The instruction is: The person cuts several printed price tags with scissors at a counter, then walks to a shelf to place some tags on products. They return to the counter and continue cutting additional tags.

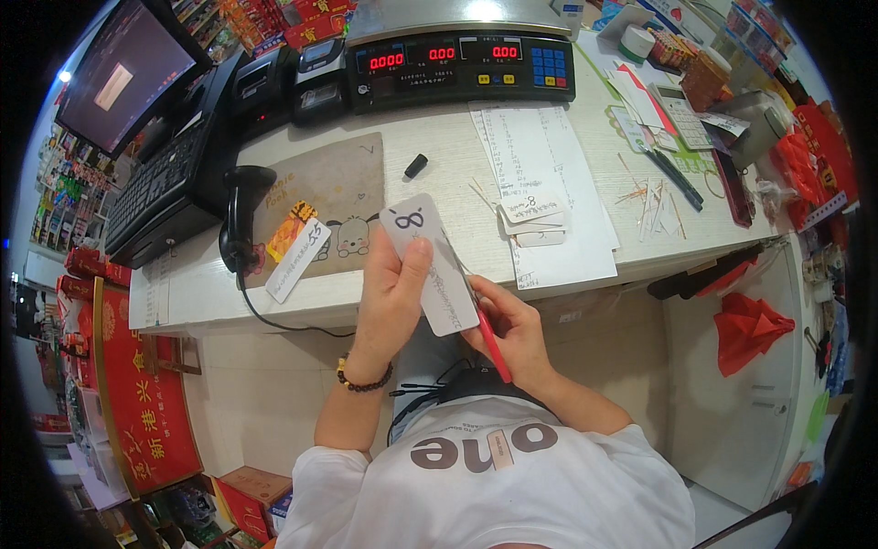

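My left hand (396, 288) grips a long white card (439, 281) with rounded corners and handwriting on it, the thumb lying across its face. Against the card's right edge, my right hand (514, 329) is closed around a red-handled tool (492, 343); its working end is partly hidden by the card, so its kind is unclear. Beyond the hands, a short stack of small handwritten cards (535, 218) rests on written paper sheets (549, 158). A black pen cap (416, 166) lies on the white counter (439, 130). Another handwritten card (298, 261) leans over a yellow-orange packet (291, 230).
A corded barcode scanner (240, 216) stands on a cartoon-printed mat (343, 165). Behind are a digital scale (459, 72), keyboard (161, 171) and monitor (130, 68). Toothpicks and paper slips (660, 211), black pens (672, 180), a phone (731, 185) and a calculator (680, 117) lie rightward.
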`<state>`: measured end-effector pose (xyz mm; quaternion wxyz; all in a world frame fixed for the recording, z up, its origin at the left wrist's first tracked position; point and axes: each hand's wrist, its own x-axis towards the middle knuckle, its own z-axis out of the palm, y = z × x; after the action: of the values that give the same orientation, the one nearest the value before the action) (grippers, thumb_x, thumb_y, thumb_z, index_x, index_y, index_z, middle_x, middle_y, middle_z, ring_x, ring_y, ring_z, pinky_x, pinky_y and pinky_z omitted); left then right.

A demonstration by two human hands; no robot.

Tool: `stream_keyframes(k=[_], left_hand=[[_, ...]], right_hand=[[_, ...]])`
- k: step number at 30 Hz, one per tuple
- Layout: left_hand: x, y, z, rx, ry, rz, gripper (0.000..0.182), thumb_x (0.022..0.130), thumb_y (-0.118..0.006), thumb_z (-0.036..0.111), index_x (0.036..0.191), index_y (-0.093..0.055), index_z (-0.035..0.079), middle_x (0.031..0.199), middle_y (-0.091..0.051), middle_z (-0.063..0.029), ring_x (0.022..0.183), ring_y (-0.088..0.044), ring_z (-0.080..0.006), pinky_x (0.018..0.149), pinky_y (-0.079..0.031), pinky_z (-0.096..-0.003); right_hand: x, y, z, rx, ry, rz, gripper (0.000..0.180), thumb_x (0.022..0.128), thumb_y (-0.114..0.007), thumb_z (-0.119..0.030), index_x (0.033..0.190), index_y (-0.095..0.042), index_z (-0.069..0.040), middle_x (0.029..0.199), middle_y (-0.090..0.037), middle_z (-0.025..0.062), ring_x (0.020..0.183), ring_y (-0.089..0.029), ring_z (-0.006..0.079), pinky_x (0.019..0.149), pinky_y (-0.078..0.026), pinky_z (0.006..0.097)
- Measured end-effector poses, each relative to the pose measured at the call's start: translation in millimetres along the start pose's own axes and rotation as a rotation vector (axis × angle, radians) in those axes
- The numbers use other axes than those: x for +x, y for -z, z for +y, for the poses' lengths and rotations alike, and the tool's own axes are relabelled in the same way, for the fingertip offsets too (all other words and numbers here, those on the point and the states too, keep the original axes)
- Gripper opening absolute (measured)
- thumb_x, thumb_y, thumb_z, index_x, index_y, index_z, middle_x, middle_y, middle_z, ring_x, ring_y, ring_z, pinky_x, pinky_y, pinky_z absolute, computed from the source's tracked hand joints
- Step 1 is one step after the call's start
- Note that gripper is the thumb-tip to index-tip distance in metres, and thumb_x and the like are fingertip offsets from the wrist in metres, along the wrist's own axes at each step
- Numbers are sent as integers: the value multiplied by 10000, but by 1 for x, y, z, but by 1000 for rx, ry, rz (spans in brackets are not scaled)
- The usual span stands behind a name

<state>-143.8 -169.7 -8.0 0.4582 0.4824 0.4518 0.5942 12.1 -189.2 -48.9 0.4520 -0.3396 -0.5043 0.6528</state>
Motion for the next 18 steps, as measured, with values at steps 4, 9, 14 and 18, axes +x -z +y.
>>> stream_keyframes(k=[4,9,14,18], left_hand=[[-3,-3,-2,-33,20,-24,251,976,-442,190,1156,-429,16,955,-537,-20,822,-483,-43,707,-428,-199],[-4,-3,-1,-48,44,-29,266,976,-441,189,1170,-424,9,961,-538,-21,827,-485,-40,707,-428,-198],[-4,-3,0,-74,63,-35,276,976,-441,193,1183,-422,11,964,-539,-20,825,-493,-41,704,-433,-198],[-2,-4,0,-96,75,-27,280,975,-442,193,1187,-424,12,970,-543,-22,824,-499,-43,701,-436,-199]], right_hand=[[0,2,3,11,26,7,589,730,-625,82,1293,-487,-24,851,-566,1,747,-509,43,683,-438,186],[0,1,3,27,-13,2,588,737,-630,78,1297,-482,-22,862,-561,-2,746,-506,43,681,-437,183],[-1,-1,2,82,-36,11,582,745,-630,77,1298,-481,-22,862,-556,-6,745,-505,44,671,-438,185],[-1,-2,1,85,-21,6,583,749,-627,79,1303,-476,-23,869,-561,-5,754,-510,45,668,-442,183]])
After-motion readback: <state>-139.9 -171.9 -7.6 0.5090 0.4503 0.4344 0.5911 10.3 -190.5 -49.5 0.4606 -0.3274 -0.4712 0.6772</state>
